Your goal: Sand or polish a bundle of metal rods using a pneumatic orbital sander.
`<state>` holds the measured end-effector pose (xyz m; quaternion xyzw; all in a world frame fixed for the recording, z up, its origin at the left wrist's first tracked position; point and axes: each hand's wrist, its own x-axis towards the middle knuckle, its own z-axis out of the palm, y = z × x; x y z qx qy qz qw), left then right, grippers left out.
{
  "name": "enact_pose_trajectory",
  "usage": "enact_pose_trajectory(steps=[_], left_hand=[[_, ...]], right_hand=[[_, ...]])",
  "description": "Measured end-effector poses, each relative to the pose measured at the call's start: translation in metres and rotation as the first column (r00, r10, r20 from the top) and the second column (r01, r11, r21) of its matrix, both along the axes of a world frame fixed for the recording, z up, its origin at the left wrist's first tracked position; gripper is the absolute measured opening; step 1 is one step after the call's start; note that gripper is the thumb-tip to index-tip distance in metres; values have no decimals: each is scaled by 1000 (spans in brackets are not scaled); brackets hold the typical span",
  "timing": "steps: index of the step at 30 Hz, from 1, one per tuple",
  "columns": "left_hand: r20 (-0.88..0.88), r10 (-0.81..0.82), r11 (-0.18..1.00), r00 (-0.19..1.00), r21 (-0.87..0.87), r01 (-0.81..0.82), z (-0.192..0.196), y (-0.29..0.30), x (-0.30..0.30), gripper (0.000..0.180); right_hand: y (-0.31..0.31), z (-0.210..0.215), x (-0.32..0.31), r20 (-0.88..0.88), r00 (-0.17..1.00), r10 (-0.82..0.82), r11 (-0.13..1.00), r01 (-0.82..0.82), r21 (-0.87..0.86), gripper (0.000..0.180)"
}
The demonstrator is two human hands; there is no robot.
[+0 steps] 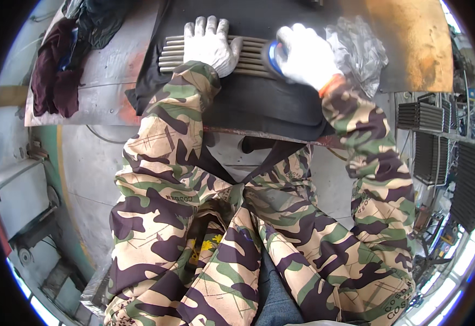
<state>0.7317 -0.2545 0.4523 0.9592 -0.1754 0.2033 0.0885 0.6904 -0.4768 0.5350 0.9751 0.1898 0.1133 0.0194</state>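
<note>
Several grey metal rods lie side by side across a black cloth on the work table. My left hand, in a white glove with greyed fingertips, rests flat over them with its fingers stretched out. At the rods' right end, my gloved right hand is closed round a round, blue-edged object. The object touches or sits just over the rods. Its underside is hidden and the area is slightly blurred, so its exact kind cannot be made out.
Crumpled clear plastic lies right of my right hand, by a tan board. Dark clothing is heaped at the table's left. Racks with stacked dark bars stand at the right. The table's near edge is before my lap.
</note>
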Motion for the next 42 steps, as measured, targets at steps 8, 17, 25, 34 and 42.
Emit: enact_pose_trajectory(steps=[8,17,25,34,42], left_hand=[[86,27,999,996,20,-29,0,-3,10,55],[128,-78,997,989,29,74,-7,-3,14,55],[180,-232,973,956,46,228,-9,3,17,52],[132,5,998,991,63,-13,-2,-6,16,47],[114,29,994,993,-111,-17,26,-14,8,54]], right_hand=[[10,10,21,-47,996,-81,993,76,-88,33],[-2,6,18,9,997,-74,996,74,-52,29],[-3,5,17,29,999,-21,1000,21,9,23],[4,15,18,26,998,-58,998,58,25,23],[10,33,21,51,996,-75,997,75,11,23]])
